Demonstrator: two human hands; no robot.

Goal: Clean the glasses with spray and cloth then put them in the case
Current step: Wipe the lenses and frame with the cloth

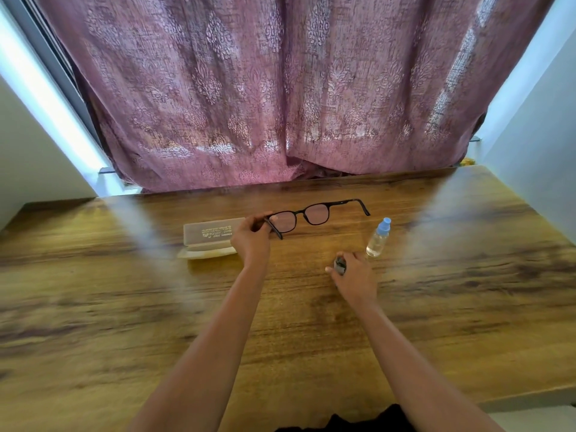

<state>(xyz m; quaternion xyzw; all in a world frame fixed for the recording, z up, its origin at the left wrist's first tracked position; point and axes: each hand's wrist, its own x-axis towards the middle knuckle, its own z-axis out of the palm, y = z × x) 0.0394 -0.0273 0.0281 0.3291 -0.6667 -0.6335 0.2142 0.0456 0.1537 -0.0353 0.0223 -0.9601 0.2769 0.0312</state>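
while both arms reach over the wooden table (124, 307):
left hand (251, 241): pinching black-framed glasses (307, 215) by one temple
right hand (353, 275): clenched around a small crumpled grey cloth (339, 265)
clear spray bottle with blue cap (377, 238): upright, just beside right hand
open translucent beige case (208, 240): behind left hand

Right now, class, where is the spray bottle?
In the head view, the spray bottle stands upright on the table at right, just beyond the right hand and nearer than the glasses.

A single head-worn wide-angle view looks forward and down, close over the table (124, 307).
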